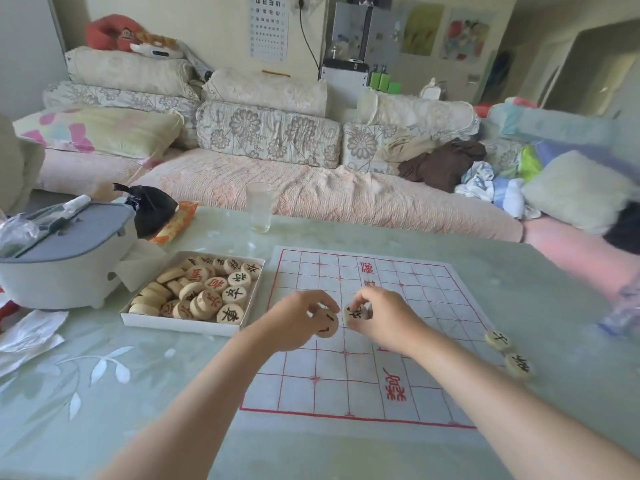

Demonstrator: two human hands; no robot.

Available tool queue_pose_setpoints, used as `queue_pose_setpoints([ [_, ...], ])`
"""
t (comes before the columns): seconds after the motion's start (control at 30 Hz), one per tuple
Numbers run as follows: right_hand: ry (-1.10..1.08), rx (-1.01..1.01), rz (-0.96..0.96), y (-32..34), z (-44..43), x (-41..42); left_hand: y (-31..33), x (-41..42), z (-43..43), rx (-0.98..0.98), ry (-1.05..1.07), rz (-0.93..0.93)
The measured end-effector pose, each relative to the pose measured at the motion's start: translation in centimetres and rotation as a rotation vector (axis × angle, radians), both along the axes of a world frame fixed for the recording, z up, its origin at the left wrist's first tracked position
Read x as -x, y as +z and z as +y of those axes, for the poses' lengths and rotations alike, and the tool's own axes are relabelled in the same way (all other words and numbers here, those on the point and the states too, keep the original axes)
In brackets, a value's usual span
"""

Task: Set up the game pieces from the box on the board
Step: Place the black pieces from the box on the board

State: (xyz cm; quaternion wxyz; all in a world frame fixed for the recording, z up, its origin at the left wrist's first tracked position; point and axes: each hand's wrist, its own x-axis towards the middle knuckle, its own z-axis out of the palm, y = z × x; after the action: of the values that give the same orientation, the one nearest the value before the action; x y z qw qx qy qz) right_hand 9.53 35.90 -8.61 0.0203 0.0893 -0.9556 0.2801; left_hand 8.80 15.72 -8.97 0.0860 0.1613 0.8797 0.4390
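Observation:
A white paper board [363,389] with a red grid lies on the table. To its left stands a white box [180,323] holding several round wooden pieces with red or black characters. My left hand [298,320] holds a round piece [327,325] with black marks above the board's left half. My right hand [384,317] pinches another black-marked piece [353,313] right beside it. Two black-marked pieces [497,340] [518,364] sit at the board's right edge.
A grey-lidded white appliance [65,258] stands at the far left, with a black pouch [152,209] and orange packet behind it. A clear glass [259,207] stands near the table's far edge. Crumpled paper [27,334] lies at the left. A sofa runs behind the table.

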Motion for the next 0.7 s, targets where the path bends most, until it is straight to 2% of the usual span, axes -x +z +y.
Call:
queue_pose_setpoints([
  [0.3, -0.310, 0.011, -0.026, -1.1, 11.2, -1.7, -1.2, -0.2, 8.5, 0.088, -0.022, -0.043],
  [0.53, -0.421, 0.063, 0.045, -2.6, 15.7, 3.3, -2.1, 2.9, 10.0, 0.082, 0.096, -0.069],
  [0.7, -0.417, 0.062, 0.100, -2.6, 16.3, 8.9, -2.3, 6.6, 12.4, -0.044, 0.106, -0.061],
])
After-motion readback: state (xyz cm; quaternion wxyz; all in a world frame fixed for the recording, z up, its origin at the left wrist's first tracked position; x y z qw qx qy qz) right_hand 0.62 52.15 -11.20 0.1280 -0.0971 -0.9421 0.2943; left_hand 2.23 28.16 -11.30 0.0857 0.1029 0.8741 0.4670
